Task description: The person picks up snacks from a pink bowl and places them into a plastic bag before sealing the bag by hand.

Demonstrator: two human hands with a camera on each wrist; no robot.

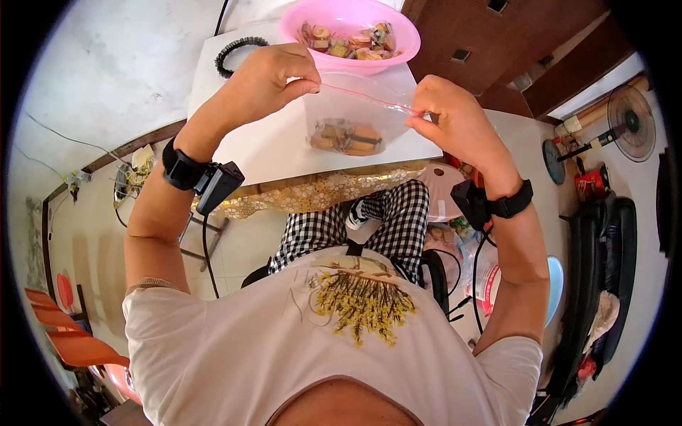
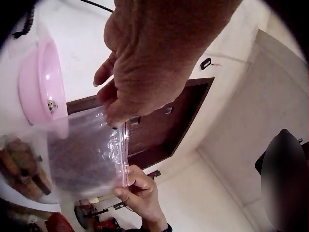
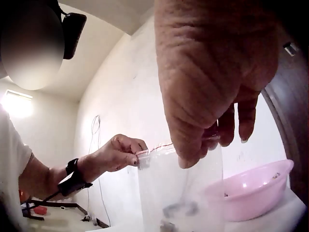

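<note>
A clear zip-lock bag [image 1: 337, 110] with a red strip along its top hangs between both hands. Several brownish wrapped snacks [image 1: 347, 137] lie at its bottom. My left hand [image 1: 273, 74] pinches the left end of the strip between thumb and fingers. At the right end, my right hand [image 1: 455, 117] pinches the same top edge. The left wrist view shows the strip [image 2: 126, 145] stretched between the two hands. In the right wrist view the bag [image 3: 178, 193] hangs down from the fingers, its upper part see-through.
Behind the bag, a pink basin [image 1: 352, 65] holding several wrapped snacks stands on the white table [image 1: 263, 153]. A black coiled ring [image 1: 231, 53] lies near the table's left edge. A fan [image 1: 629, 124] stands off to the right.
</note>
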